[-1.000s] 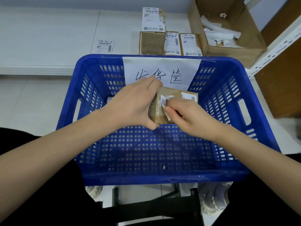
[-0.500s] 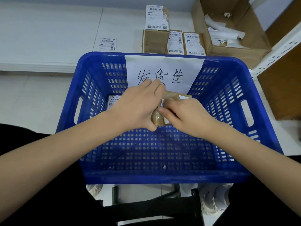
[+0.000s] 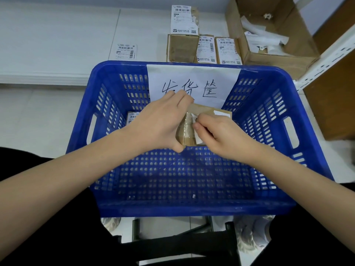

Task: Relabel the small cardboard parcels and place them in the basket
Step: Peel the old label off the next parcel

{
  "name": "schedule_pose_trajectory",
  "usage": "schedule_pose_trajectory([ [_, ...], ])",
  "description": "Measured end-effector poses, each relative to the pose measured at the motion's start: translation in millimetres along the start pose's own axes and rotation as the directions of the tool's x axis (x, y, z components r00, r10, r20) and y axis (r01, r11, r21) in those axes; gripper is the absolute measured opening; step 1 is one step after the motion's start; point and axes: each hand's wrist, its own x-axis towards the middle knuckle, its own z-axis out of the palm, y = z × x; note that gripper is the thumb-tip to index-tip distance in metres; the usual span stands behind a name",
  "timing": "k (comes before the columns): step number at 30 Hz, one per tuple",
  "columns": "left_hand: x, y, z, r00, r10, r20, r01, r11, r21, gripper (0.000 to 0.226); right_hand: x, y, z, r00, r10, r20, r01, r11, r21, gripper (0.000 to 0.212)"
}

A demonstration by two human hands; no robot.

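Your left hand (image 3: 159, 125) grips the parcel (image 3: 187, 131) | your right hand (image 3: 217, 135) pinches its white label (image 3: 197, 137) | position: above the blue basket (image 3: 192, 208).

From my feed, the left hand (image 3: 163, 123) covers most of the parcel (image 3: 187, 131) held over the basket (image 3: 192, 206). A second parcel (image 3: 132, 117) in the basket's far left corner shows only its label. I can't read the print.
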Motion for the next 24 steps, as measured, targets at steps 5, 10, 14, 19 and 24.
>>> schedule_pose_trajectory([
  [5,0.6,-2.5,-1.7,1.0,0.011,-0.012,-0.012,0.999,-0.03,0.092,-1.9,2.5,-0.6,0.999,0.031,-0.013,-0.031,0.999,0.044,0.027],
  [10,-0.4,-3.0,-3.3,0.998,0.039,-0.049,-0.039,0.999,0.006,0.09,-3.5,-2.3,-1.2,0.991,0.129,0.044,-0.133,0.985,0.109,0.034],
  [14,-2.5,-0.6,1.3,0.993,0.096,-0.067,-0.09,0.992,0.086,0.083,-1.9,-11.9,-3.7,0.978,0.187,0.088,-0.186,0.982,-0.022,0.055],
  [19,-0.8,-0.3,2.5,0.991,0.096,-0.091,-0.086,0.991,0.107,0.082,-0.8,-9.3,4.8,0.993,0.093,-0.069,-0.107,0.963,-0.246,0.036],
  [24,-0.9,-1.9,1.1,0.995,0.059,-0.084,-0.054,0.997,0.057,0.089,-0.7,-5.3,3.9,0.992,0.085,-0.094,-0.089,0.995,-0.045,0.031],
])
